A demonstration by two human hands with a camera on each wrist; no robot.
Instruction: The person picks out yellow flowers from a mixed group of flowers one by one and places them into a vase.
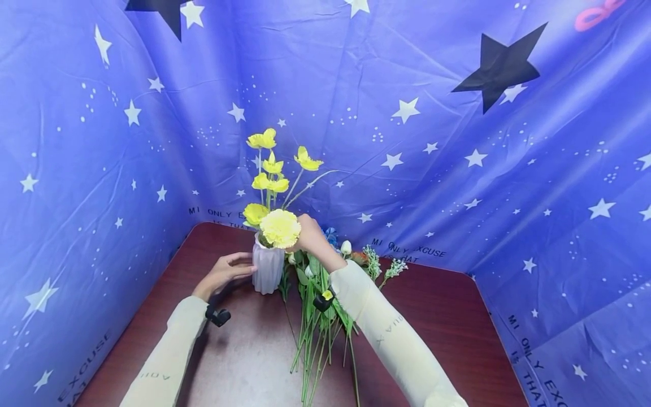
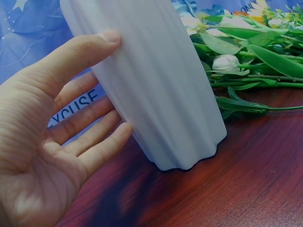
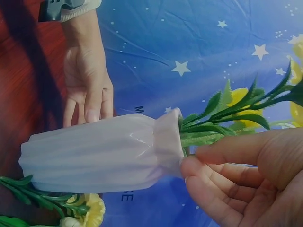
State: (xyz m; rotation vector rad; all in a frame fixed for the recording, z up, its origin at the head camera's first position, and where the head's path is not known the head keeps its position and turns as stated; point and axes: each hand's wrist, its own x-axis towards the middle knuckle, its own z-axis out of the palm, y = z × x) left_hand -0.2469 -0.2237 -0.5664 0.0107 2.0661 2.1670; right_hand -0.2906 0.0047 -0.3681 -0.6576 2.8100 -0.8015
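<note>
Two bare hands work at a ribbed white ceramic vase (image 1: pixel 268 271) that stands upright near the back left part of a dark reddish-brown wooden table (image 1: pixel 447 339).

The left hand (image 1: pixel 224 271) rests against the vase's left side with its fingers (image 2: pixel 90 137) nearly straight and spread. In the left wrist view the thumb tip lies flat on the ribbed wall and the other fingertips touch lower down, so the hand steadies the vase rather than wrapping round it.

The right hand (image 1: pixel 310 234) is at the vase's mouth. Its thumb and fingers (image 3: pixel 222 170) are curled and pinch the green leafy stem (image 3: pixel 213 120) of a pale yellow carnation-like artificial flower (image 1: pixel 280 228), just where the stem enters the flared rim. The bloom sits right above the rim, beside the hand.

Several taller yellow artificial flowers (image 1: pixel 269 169) on thin stalks already stand in the vase and rise above the carnation.

Just to the right of the vase, a loose bunch of artificial flowers with long green stems (image 1: pixel 325 333) lies flat on the table, partly under the right forearm; a white bud (image 1: pixel 346 247) and small pale sprigs show at its far end.

Both arms wear cream-coloured sleeves (image 1: pixel 391 339). Blue star-printed cloth (image 1: pixel 458 169) hangs behind and at both sides of the table.
</note>
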